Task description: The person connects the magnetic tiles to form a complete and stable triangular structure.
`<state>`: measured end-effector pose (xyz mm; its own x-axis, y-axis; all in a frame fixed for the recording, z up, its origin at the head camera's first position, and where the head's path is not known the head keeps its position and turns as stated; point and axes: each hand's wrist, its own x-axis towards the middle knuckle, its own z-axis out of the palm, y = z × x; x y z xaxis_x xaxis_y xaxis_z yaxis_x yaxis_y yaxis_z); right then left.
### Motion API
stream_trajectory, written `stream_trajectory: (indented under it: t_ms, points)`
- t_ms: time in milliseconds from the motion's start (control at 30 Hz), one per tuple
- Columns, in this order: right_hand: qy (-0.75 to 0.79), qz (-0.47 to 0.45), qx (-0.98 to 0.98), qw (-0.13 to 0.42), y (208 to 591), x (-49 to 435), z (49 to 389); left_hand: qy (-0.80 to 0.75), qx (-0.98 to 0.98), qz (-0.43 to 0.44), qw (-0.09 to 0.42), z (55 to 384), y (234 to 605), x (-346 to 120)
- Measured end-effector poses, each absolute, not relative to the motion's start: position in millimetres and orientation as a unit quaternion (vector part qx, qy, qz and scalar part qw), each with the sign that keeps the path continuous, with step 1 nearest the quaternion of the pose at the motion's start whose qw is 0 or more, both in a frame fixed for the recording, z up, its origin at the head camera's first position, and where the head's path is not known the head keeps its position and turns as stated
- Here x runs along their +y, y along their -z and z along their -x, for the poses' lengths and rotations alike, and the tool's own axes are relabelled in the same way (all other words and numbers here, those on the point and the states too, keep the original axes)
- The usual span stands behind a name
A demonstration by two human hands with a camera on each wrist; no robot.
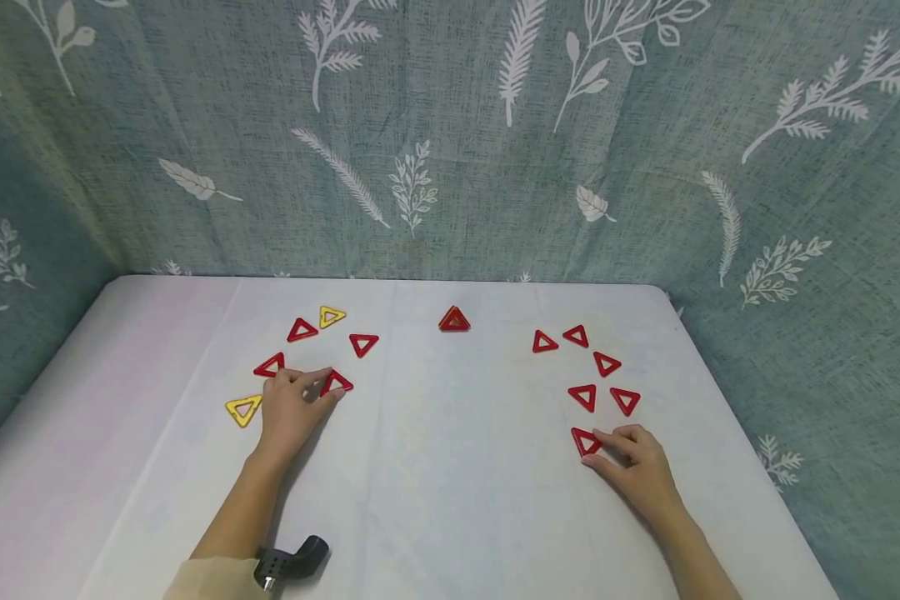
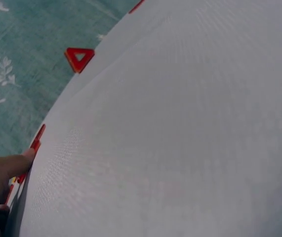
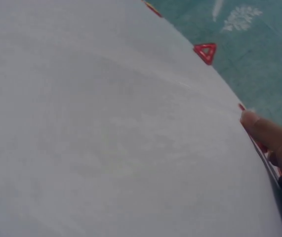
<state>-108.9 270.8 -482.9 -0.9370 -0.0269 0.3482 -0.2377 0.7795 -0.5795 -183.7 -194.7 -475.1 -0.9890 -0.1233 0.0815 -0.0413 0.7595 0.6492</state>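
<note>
My left hand [image 1: 294, 410] pinches a red open-centred triangle [image 1: 343, 380] between thumb and fingers, low over the white table. On the other side my right hand [image 1: 639, 473] pinches another red triangle [image 1: 578, 438] by its right side. In the wrist views only the thumb and part of each hand show, at the frame's edge, with slivers of red at the thumb. A small stack of red triangles [image 1: 454, 326] sits at the far middle of the table, and it appears in the left wrist view as a thick triangle [image 2: 72, 59].
Around the left hand lie a yellow triangle [image 1: 232, 407], a second yellow triangle [image 1: 339, 315] and several red ones. Several more red triangles [image 1: 583, 389] lie beyond the right hand. A green leaf-patterned curtain [image 1: 450, 250] hangs behind the table [image 1: 465, 500]. A black device [image 1: 296, 563] is on the left wrist.
</note>
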Motion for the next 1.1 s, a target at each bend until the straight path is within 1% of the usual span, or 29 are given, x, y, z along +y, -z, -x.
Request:
stream_trajectory:
  t_ms: [133, 233, 533, 800, 1100]
  points:
    - [-0.321, -0.114, -0.918, 0.201, 487, 265, 114, 0.331, -0.941, -0.025, 0.062, 181, 475, -191]
    - [-0.319, -0.125, -0.915, 0.214, 488, 259, 118, 0.329, -0.942, -0.019, 0.056, 181, 475, -189]
    - [-0.311, -0.123, -0.921, 0.2, 487, 239, 125, 0.335, -0.942, 0.001, 0.033, 177, 476, -184]
    - [-0.313, -0.156, -0.913, 0.212, 488, 222, 133, 0.334, -0.942, 0.022, 0.037, 173, 477, -173]
    - [-0.31, -0.162, -0.913, 0.21, 490, 202, 141, 0.342, -0.937, 0.059, 0.034, 167, 477, -155]
